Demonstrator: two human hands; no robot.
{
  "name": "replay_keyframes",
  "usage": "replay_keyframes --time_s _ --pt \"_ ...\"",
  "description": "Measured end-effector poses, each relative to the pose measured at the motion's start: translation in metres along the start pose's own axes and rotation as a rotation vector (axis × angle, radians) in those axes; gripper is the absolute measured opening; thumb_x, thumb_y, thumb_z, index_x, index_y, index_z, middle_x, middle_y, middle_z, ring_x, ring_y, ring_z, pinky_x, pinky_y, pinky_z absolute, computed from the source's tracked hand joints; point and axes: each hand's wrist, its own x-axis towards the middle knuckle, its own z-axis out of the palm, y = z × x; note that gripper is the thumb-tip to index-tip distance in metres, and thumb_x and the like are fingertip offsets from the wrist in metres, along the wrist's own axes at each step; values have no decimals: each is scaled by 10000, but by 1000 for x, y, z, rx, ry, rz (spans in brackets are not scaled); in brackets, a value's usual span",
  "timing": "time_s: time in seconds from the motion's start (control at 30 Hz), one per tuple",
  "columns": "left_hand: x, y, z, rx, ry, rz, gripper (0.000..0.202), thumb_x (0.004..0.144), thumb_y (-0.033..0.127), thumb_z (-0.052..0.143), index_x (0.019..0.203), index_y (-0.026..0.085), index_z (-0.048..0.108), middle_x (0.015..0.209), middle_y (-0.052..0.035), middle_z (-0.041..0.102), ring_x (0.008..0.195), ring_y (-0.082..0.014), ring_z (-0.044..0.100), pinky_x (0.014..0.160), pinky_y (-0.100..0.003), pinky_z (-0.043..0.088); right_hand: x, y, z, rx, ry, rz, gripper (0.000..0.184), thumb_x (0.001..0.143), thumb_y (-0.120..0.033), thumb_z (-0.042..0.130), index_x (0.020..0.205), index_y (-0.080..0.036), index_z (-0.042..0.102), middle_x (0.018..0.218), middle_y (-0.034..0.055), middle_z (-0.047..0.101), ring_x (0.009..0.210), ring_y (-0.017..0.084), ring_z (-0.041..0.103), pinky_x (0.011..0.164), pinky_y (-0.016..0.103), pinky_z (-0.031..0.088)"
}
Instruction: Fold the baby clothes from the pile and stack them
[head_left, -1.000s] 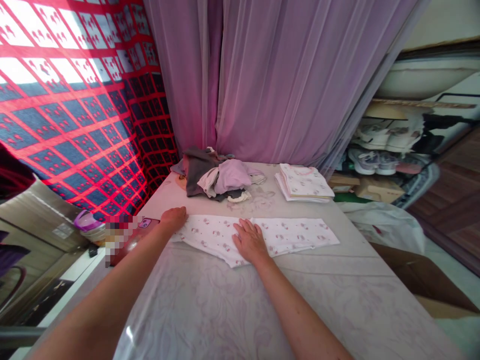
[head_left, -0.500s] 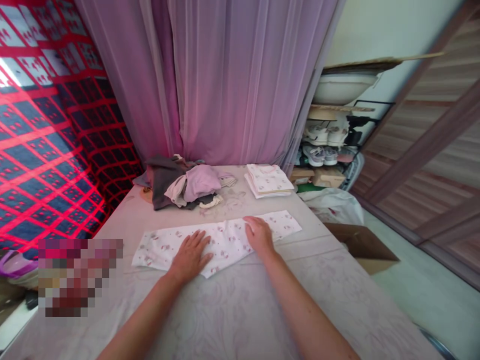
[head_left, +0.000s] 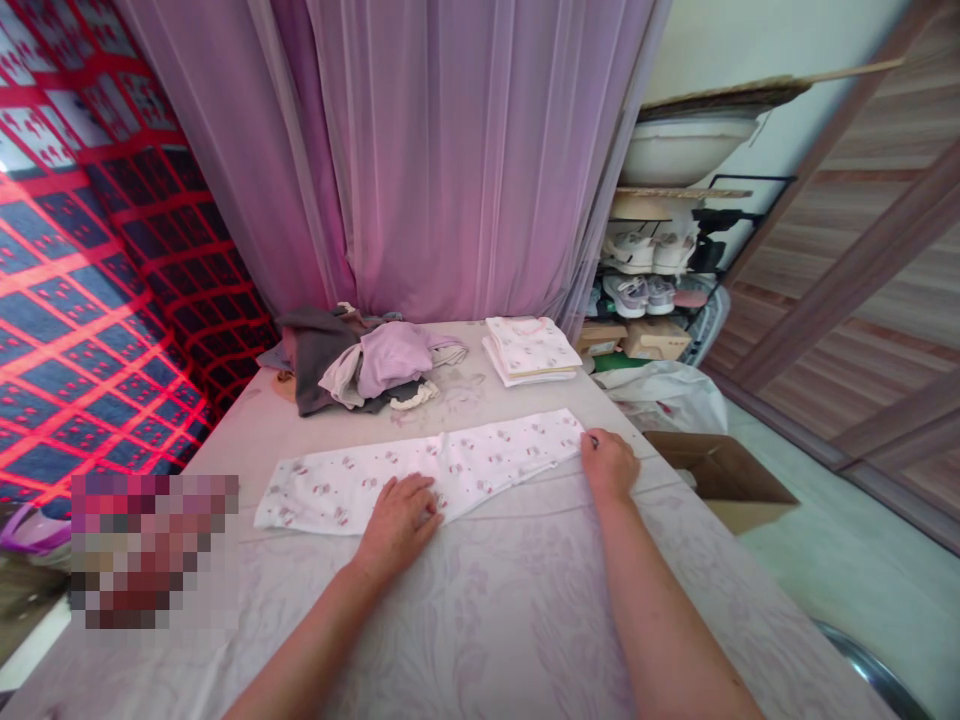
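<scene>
Well, the white cloth with small prints (head_left: 465,455) lies flat on the pale cover (head_left: 480,640), on the near side of the folded stack (head_left: 532,352). It is long and thin and runs from left to right, with its right end tipped a bit toward the stack. Its wide left end goes far out to the left of the stack, and no hand is on that end.

The left hand (head_left: 403,520) rests palm down on the cloth's near edge, about at the middle, with loose fingers a little spread. It has nothing gripped. The right hand (head_left: 611,468) is at the thin right end, nearer than the stack and a bit to its right. Its fingers are curled in and seem to pinch that tip, though the fingertips are hidden. The right hand is closer to the stack.

Left of the stack sits a messy heap of clothes (head_left: 390,358). Behind the stack hangs a purple curtain (head_left: 450,150).
</scene>
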Motion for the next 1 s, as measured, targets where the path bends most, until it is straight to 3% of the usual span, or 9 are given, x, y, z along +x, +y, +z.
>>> replay_keyframes --time_s 0.2,0.43,0.63,0.83,1.0 --pt "-5 -5 6 -80 34 -2 143 857 276 471 795 230 592 1202 -77 633 1231 -240 502 1077 -497 320 7 10 0 153 52 62 328 863 -317 431 982 -193 710 986 95 672 806 209 577 651 301 367" --pt "-9 -7 9 -144 35 -18 147 866 286 459 798 230 576 1199 -66 625 1246 -232 482 1104 -511 252 5 11 3 57 20 14 299 837 -315 477 990 -187 700 1025 119 662 911 256 558 730 342 380" --pt "-7 -12 6 -292 35 -49 216 895 361 425 772 229 543 1156 -58 642 1168 -203 538 1106 -492 235 8 13 3 109 43 14 309 851 -293 435 958 -169 697 1020 127 658 918 255 551 738 345 376" --pt "-7 -15 7 -209 15 6 165 880 325 459 793 230 563 1149 -58 642 1174 -198 529 1104 -479 227 11 16 6 156 98 31 321 845 -289 427 959 -150 692 990 134 659 913 254 548 737 335 375" --pt "-8 -12 7 -151 11 40 154 869 302 474 802 222 587 1155 -69 636 1157 -208 533 1086 -491 263 10 14 4 87 -1 33 331 850 -295 419 974 -174 701 1010 127 650 918 254 551 755 352 391"
